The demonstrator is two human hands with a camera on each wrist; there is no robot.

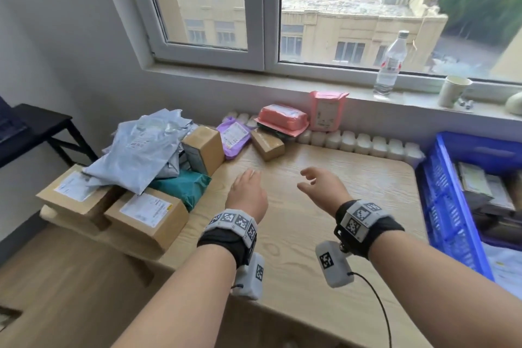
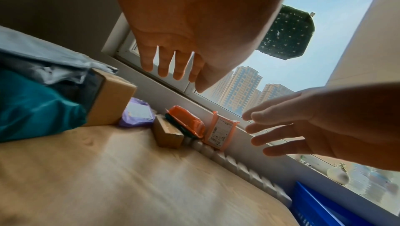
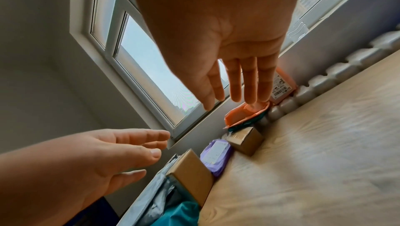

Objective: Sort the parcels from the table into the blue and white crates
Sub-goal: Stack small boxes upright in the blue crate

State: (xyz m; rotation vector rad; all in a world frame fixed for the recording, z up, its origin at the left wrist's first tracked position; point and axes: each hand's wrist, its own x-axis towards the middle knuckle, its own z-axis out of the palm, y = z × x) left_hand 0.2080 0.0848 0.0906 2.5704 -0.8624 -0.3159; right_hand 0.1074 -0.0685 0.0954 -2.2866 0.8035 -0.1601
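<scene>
**Both hands empty above the table, parcels ahead and to the left**

The left hand [image 1: 246,195] hovers palm down over the wooden table [image 1: 324,234], its fingers [image 2: 164,65] straight and slightly spread, holding nothing. The right hand [image 1: 322,188] floats beside it, fingers [image 3: 249,82] relaxed and loosely extended, thumb apart, also empty. Neither touches a parcel.

Just ahead of the fingertips, near the table's far edge, lie a small brown cardboard box [image 1: 267,144] and a soft purple plastic mailer [image 1: 234,137] with a white label. Behind these, a glossy pink padded parcel [image 1: 282,117] lies on a dark green one, and another pink mailer [image 1: 327,113] stands upright against the wall under the sill.

To the left of the left hand stands a taller cardboard box [image 1: 203,150], next to a crinkled teal bag [image 1: 183,186]. A heap of wrinkled grey plastic mailers [image 1: 141,150] sits on top of that pile, and two flat labelled cartons [image 1: 144,217] lie at the table's left edge.

The blue crate [image 1: 446,206], made of latticed plastic, stands off the table's right side, well apart from the right hand, with parcels already inside. A clear plastic bottle [image 1: 391,65] and a paper cup [image 1: 453,90] stand on the windowsill.
</scene>
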